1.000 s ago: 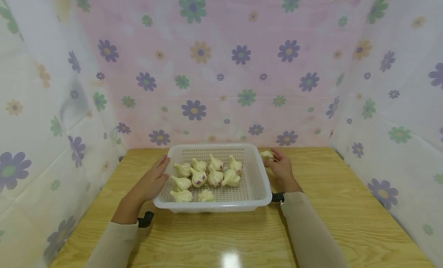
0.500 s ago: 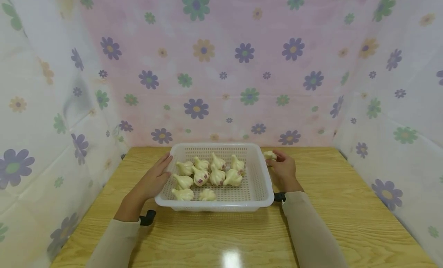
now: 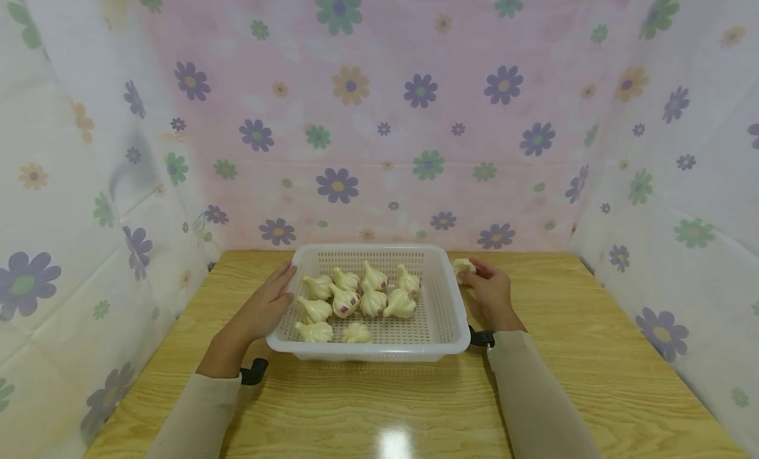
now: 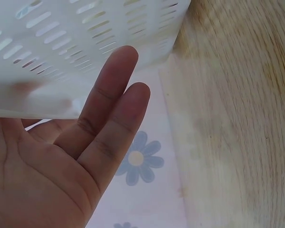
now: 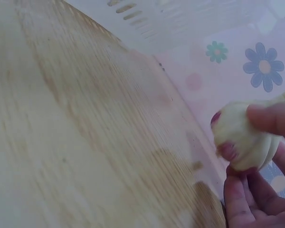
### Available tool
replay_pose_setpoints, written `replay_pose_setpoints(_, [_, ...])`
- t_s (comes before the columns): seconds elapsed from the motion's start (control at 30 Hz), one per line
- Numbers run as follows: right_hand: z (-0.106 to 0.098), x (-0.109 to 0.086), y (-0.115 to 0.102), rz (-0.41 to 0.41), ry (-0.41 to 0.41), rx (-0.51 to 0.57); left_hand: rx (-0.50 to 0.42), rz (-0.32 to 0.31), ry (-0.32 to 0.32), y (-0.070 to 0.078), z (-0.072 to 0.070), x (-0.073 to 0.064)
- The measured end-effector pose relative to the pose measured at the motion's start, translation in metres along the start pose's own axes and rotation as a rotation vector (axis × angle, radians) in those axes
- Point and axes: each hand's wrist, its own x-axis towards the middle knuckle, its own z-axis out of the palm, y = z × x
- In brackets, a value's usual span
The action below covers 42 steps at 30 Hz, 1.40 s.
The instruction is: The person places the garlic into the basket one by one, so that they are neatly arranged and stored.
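Note:
A white perforated plastic basket (image 3: 367, 349) stands on the wooden table with several pale garlic bulbs (image 3: 373, 302) inside, some marked purple at the root end. My left hand (image 3: 261, 309) rests against the basket's left rim, its fingers fairly straight; in the left wrist view the fingers (image 4: 111, 114) lie along the slotted wall. Just past the basket's right side, my right hand (image 3: 491, 291) pinches one garlic bulb (image 5: 244, 135) between thumb and fingers. The right wrist view shows that bulb raised over the table, its purple-marked end toward the camera.
The wooden table (image 3: 593, 367) reaches to a pink flowered cloth (image 3: 379, 116) at the back. Pale flowered cloths hang along the left and right sides. Black wrist straps (image 3: 253, 372) show near both sleeves.
My right hand has lifted slightly and shifted a little to the right with the garlic bulb in its fingers. The left hand stays at the basket's rim; the head view moved slightly.

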Motion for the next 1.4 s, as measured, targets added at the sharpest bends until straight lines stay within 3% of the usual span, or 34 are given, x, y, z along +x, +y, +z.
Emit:
replay_pose_setpoints(0.37, [-0.014,-0.002,-0.005,0.001,0.041,0.036,0.018,-0.003,-0.001,0.0,0.001,0.0])
replay_pose_setpoints(0.63, [-0.019,-0.022,-0.044,-0.012,-0.03,0.057,0.025,-0.001,0.0,0.001,0.0,-0.001])
replay_pose_setpoints(0.87, [-0.024,-0.014,-0.046,-0.114,0.034,0.192,0.016,0.002,0.0,0.003,0.0,-0.002])
replay_pose_setpoints(1.03, [-0.026,-0.023,-0.065,-0.163,0.032,0.239,0.013,0.0,-0.001,0.005,-0.001,-0.003])
replay_pose_setpoints(1.4, [-0.02,-0.048,-0.101,-0.306,-0.051,0.148,0.008,0.005,0.007,0.007,-0.001,-0.004])
